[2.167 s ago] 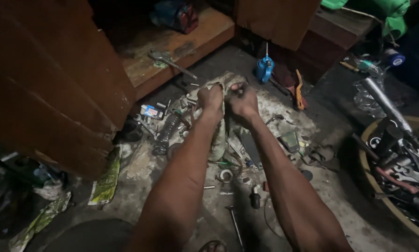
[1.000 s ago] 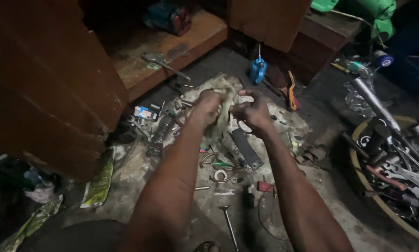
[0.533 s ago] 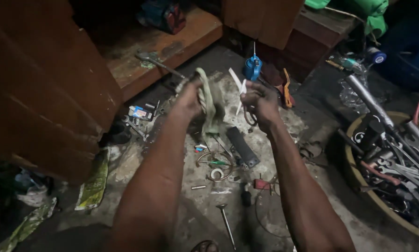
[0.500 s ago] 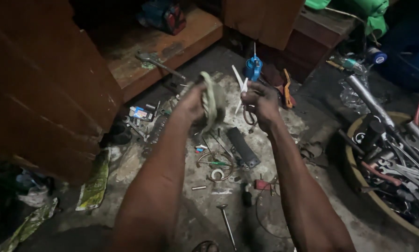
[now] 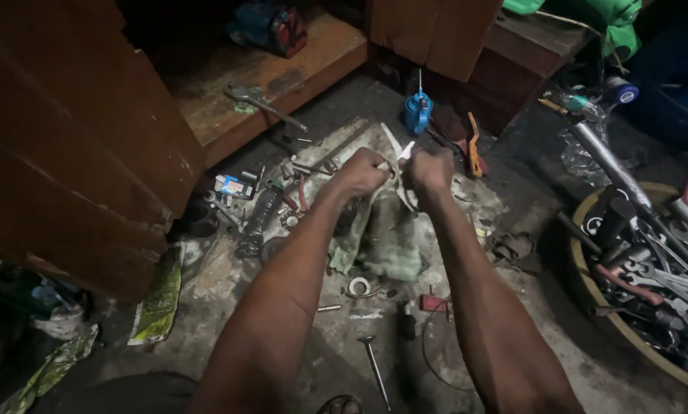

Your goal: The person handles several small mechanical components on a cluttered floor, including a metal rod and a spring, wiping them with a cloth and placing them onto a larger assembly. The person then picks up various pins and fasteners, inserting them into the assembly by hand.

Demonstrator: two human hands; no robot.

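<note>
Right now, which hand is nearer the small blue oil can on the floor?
Right. The right hand is just below the small blue oil can; the left hand, gripping the greenish rag, sits further left of it.

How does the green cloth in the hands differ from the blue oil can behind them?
The green cloth is soft, crumpled and hangs from the left hand and right hand; the blue oil can is rigid, stands upright on the floor, untouched. The cloth looks larger and duller. Both sit among scattered tools.

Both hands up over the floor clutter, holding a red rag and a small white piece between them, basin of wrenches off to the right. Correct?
Not quite: the rag is pale green, not red, per the head view. The rest holds: left hand and right hand share it and the white piece; basin at right.
</note>
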